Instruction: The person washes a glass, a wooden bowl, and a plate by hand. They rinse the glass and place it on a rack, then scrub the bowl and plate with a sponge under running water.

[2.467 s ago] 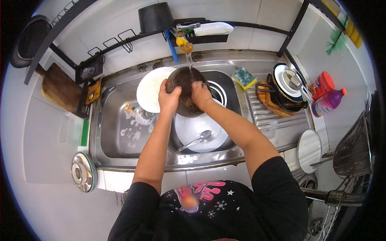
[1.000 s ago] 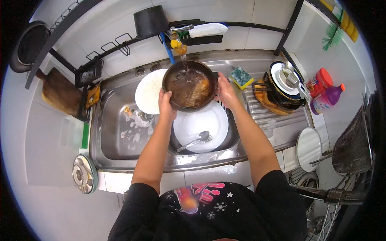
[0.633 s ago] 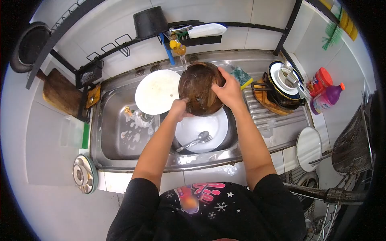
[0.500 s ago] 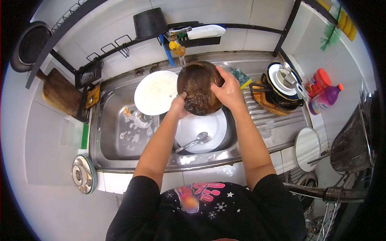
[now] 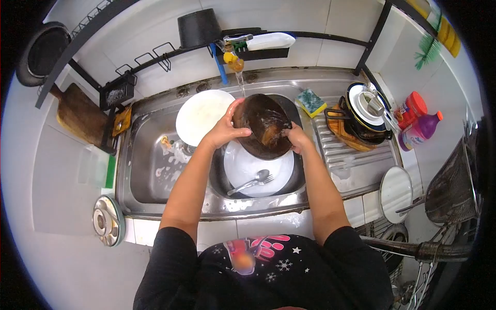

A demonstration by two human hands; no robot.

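Observation:
A dark brown wooden bowl (image 5: 268, 124) is held in both hands over the right basin, tilted so that its wet, shiny inside shows. My left hand (image 5: 227, 125) grips its left rim, thumb on the inner edge. On the right side, my right hand (image 5: 296, 138) is closed on the rim. Water runs from the faucet (image 5: 235, 63) just above the bowl's upper edge. Below lies a large white plate (image 5: 243, 168) bearing a spoon (image 5: 261, 175) and a fork (image 5: 267, 180). Another white plate (image 5: 199, 119) rests to the left, near my left hand.
A sponge (image 5: 311, 102) lies at the right basin's edge. Stacked dishes (image 5: 360, 119) stand on the ribbed drainboard, beside a purple bottle (image 5: 421, 130). Food scraps and suds sit in the left basin (image 5: 150, 181). A black rack (image 5: 330, 35) spans the back wall.
The bowl has moved slightly right and down and turned, its inside now facing up more. My left hand has shifted up its left rim; my right hand has moved lower on its right side.

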